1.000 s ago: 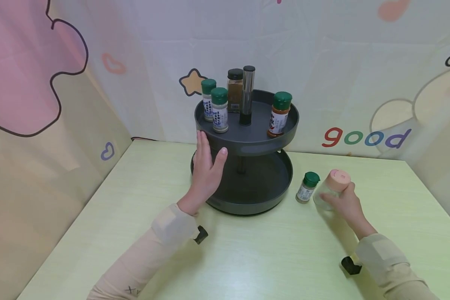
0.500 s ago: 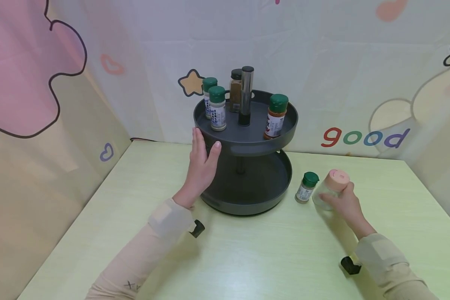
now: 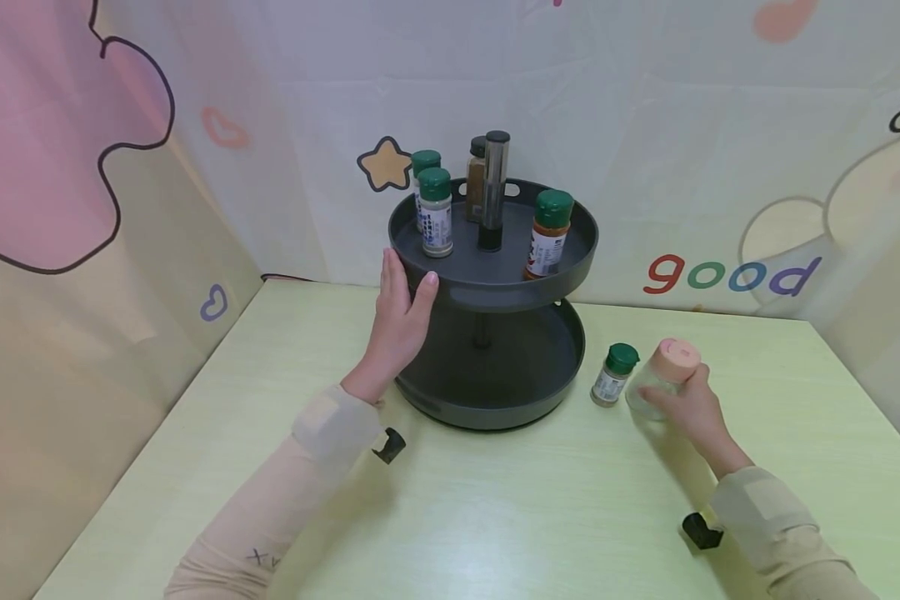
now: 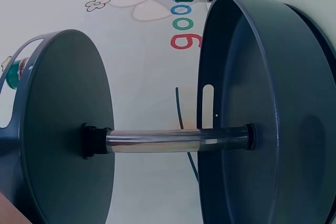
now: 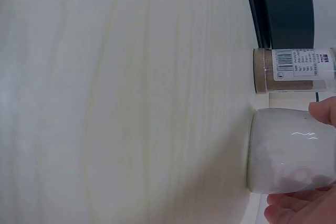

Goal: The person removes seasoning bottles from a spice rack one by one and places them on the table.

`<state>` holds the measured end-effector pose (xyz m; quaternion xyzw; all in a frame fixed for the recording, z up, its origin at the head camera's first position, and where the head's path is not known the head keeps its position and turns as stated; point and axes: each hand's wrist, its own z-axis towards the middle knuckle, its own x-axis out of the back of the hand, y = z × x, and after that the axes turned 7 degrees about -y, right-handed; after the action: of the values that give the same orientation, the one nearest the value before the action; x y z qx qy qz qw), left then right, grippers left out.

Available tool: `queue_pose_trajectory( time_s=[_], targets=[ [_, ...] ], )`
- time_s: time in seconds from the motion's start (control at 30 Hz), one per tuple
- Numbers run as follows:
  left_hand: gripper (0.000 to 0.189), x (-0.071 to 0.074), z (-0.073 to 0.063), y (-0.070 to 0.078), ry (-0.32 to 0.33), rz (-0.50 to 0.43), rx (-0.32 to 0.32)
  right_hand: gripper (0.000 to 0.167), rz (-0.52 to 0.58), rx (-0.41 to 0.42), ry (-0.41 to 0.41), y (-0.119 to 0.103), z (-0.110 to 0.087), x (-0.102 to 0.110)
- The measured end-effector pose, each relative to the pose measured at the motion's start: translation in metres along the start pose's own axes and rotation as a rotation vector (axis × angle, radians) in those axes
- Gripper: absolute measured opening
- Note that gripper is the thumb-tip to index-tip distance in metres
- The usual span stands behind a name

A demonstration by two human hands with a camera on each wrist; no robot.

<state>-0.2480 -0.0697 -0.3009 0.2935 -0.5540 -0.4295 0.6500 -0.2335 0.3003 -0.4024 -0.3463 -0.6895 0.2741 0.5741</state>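
Note:
My left hand [image 3: 399,327] lays its straight fingers against the left rim of the upper tray [image 3: 495,296] of a dark grey two-tier turntable rack. That tray bears two green-capped shakers, of which the nearer shaker [image 3: 437,221] partly hides the other, a red-brown spice bottle [image 3: 547,242] and a black-lidded brown spice jar [image 3: 476,187] partly behind the centre post [image 3: 493,187]. On the table, my right hand [image 3: 696,412] grips a clear jar [image 5: 286,150] with a pink lid [image 3: 677,360]. Just left of it stands a green-capped spice bottle [image 3: 611,386].
The lower tray [image 3: 495,417] rests on the pale wooden table [image 3: 510,517]. A printed cloth [image 3: 690,167] hangs behind it. In the left wrist view, a metal post [image 4: 157,141] joins the tiers.
The upper tray has turned: its front bottle has shifted left and forward, the brown jar right behind the post. My left hand has slid slightly left. The right hand stays still.

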Motion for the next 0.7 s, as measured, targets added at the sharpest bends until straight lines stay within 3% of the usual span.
queue_pose_trajectory(
  time_s=[0.7],
  targets=[
    [0.076, 0.005, 0.012, 0.002, -0.006, -0.134, 0.055, 0.082, -0.014, -0.002, 0.002, -0.002, -0.001, 0.001]
  ],
)
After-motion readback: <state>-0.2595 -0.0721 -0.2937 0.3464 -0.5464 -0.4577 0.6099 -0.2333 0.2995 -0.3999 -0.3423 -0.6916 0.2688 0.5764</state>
